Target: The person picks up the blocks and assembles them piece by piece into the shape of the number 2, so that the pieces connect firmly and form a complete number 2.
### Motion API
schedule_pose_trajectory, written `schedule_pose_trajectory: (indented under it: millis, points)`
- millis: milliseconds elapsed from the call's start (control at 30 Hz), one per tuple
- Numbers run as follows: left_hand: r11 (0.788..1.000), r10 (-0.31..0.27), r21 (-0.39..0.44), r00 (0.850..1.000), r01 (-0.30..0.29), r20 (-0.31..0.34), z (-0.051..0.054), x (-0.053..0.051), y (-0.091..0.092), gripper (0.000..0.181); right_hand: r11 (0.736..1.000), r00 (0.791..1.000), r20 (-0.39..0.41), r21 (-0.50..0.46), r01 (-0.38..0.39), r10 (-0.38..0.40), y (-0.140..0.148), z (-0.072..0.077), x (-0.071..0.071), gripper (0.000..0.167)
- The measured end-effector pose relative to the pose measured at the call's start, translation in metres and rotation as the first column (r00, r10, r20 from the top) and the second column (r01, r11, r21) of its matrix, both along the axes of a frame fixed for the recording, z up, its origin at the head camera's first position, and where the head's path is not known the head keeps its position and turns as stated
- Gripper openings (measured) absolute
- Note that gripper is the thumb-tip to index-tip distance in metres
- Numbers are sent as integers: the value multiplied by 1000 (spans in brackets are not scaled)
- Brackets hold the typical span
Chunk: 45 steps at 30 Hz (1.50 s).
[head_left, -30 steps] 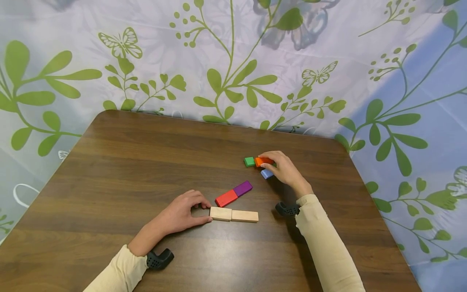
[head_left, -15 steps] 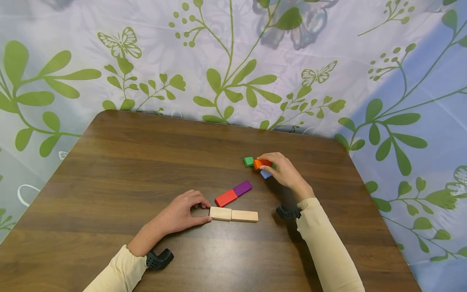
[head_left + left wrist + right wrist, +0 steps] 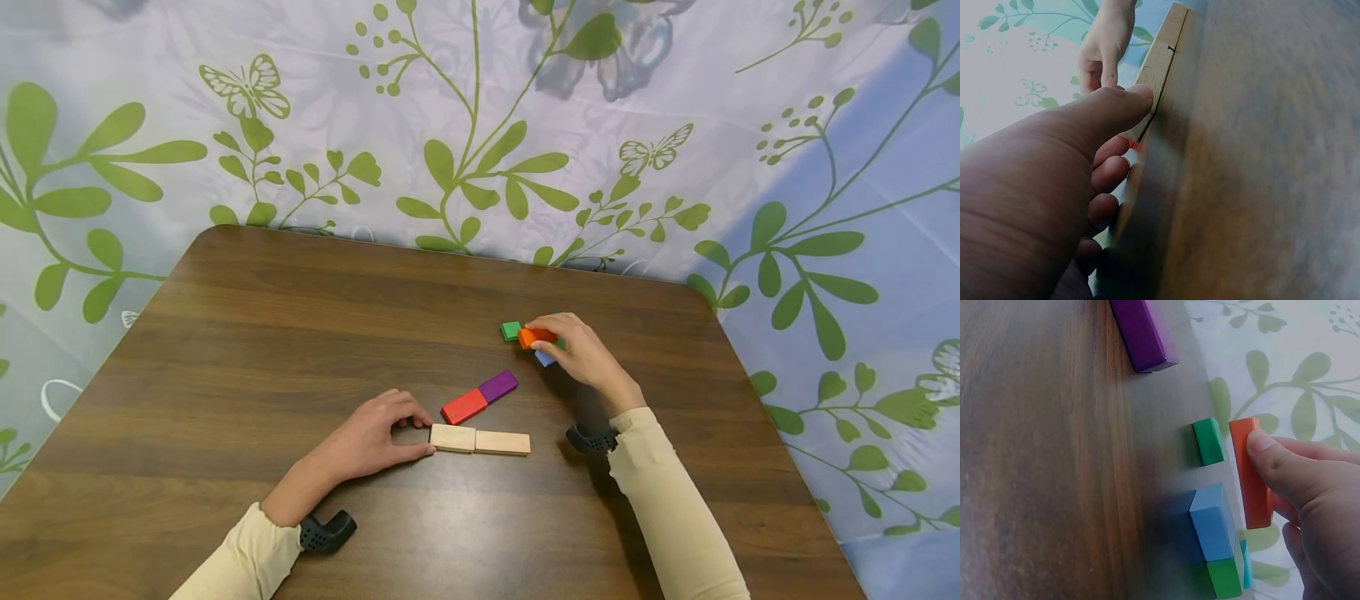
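My left hand (image 3: 375, 435) pinches the left end of a plain wooden block (image 3: 453, 438) between thumb and fingers. A second plain wooden block (image 3: 502, 443) meets its right end, making one row. Farther back, my right hand (image 3: 588, 354) holds an orange block (image 3: 1251, 478) between thumb and fingers. In the right wrist view that block is raised off the table. Beneath and around it lie a small green block (image 3: 1209, 442), a blue block (image 3: 1213, 523) and another green block (image 3: 1225, 579), which touches the blue one. A teal piece (image 3: 1246, 564) is mostly hidden behind them.
Just beyond the wooden row, a red block (image 3: 464, 407) and a purple block (image 3: 498, 386) lie end to end at a slant. All rest on a brown wood-grain table (image 3: 300, 333). A leaf-printed cloth (image 3: 315, 108) hangs behind its far edge.
The orange block in my right hand has shifted slightly left and toward me. My left hand and the wooden, red and purple blocks have stayed in place.
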<state>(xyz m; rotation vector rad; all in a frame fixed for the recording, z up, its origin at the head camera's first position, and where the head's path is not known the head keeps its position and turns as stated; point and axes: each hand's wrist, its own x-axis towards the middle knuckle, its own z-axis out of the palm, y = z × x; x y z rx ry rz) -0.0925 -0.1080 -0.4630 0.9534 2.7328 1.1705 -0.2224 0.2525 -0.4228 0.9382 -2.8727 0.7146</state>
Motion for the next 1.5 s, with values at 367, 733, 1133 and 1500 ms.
schedule_pose_trajectory:
  millis: [367, 733, 1133, 1500]
  points:
    - [1000, 0, -3, 1000, 0, -9, 0, 1, 0, 24, 999, 999, -12, 7, 37, -37, -16, -3, -6, 37]
    - [1000, 2, -7, 1000, -2, -11, 2, 1, 0, 24, 999, 999, -41, 0, -34, 34, -42, 0, -2, 35]
    - [1000, -4, 10, 1000, 4, -14, 0, 0, 0, 24, 996, 998, 22, 68, -58, 57, -65, -3, -1, 37]
    - [1000, -8, 8, 1000, 8, -6, 0, 0, 0, 24, 986, 994, 42, 129, -103, 98, -78, 0, -6, 35]
